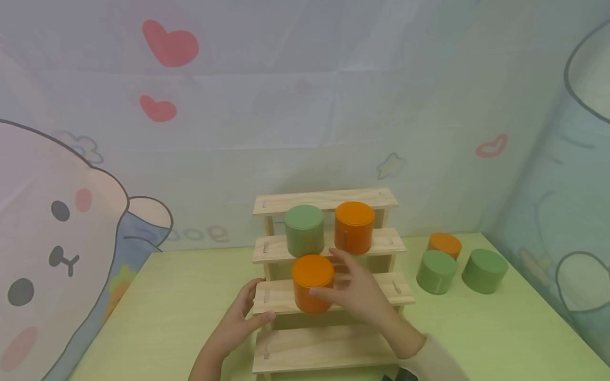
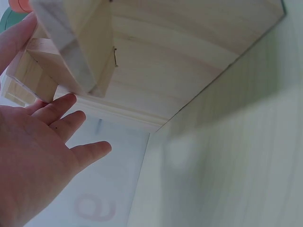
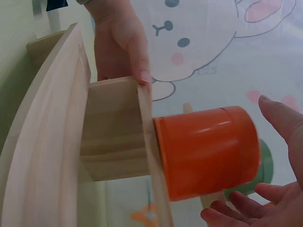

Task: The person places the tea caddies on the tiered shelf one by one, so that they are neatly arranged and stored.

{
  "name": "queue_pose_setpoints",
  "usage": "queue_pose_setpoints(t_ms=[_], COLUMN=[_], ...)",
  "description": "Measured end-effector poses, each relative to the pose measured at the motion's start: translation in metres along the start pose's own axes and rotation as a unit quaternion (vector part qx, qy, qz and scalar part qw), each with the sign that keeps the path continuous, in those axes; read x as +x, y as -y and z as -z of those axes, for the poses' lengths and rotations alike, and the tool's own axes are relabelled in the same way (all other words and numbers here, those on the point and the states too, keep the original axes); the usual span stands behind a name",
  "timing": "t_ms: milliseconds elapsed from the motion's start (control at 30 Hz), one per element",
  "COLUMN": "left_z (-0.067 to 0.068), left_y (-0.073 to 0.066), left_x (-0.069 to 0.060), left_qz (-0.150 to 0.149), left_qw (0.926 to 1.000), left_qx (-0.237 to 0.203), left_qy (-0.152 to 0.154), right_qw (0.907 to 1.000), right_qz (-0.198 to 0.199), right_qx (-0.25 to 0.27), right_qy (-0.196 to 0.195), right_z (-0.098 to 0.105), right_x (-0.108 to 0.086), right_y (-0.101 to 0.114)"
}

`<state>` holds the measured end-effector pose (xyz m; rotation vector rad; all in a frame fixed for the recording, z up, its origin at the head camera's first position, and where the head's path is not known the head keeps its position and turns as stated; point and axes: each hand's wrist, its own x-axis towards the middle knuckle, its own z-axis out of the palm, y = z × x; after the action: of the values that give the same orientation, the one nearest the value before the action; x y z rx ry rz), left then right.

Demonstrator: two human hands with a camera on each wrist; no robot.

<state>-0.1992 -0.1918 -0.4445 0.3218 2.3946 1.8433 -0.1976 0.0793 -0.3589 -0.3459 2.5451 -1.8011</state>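
Note:
A wooden stepped rack (image 1: 329, 349) with several tiers stands on the table. My left hand (image 1: 235, 325) holds the left end of a lower tier, thumb at the front edge and a finger behind; its other fingers (image 2: 68, 125) spread out beneath. On that tier sits an orange cylindrical canister (image 1: 313, 286), upright. Around its right side is my right hand (image 1: 364, 296), thumb and fingers spread apart; in the right wrist view a gap shows between them and the canister (image 3: 208, 153). One tier higher stand a green canister (image 1: 305, 233) and another orange canister (image 1: 354, 230).
To the right of the rack, two green canisters (image 1: 436, 272) (image 1: 484, 272) and an orange canister (image 1: 444, 244) stand on the pale green table (image 1: 190, 296). A printed cloth backdrop (image 1: 267, 106) hangs behind. A small black object (image 1: 402, 374) shows at the bottom edge.

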Motion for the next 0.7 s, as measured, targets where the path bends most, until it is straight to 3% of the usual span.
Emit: queue_pose_setpoints(t_ms=[233, 467, 700], left_z=[0.0, 0.001, 0.0], left_y=[0.0, 0.0, 0.0], left_x=[0.0, 0.0, -0.001], left_qz=[-0.003, -0.01, -0.011], left_qw=[1.0, 1.0, 0.9999], left_qx=[-0.002, 0.0, -0.003], left_qy=[0.001, 0.001, 0.002], right_qw=[0.9994, 0.9941, 0.991], right_qz=[0.031, 0.093, 0.095], right_qx=[-0.014, -0.051, -0.088], right_qy=[0.0, -0.022, -0.036], right_z=[0.027, 0.059, 0.09], right_x=[-0.012, -0.019, -0.029], right_y=[0.013, 0.018, 0.016])
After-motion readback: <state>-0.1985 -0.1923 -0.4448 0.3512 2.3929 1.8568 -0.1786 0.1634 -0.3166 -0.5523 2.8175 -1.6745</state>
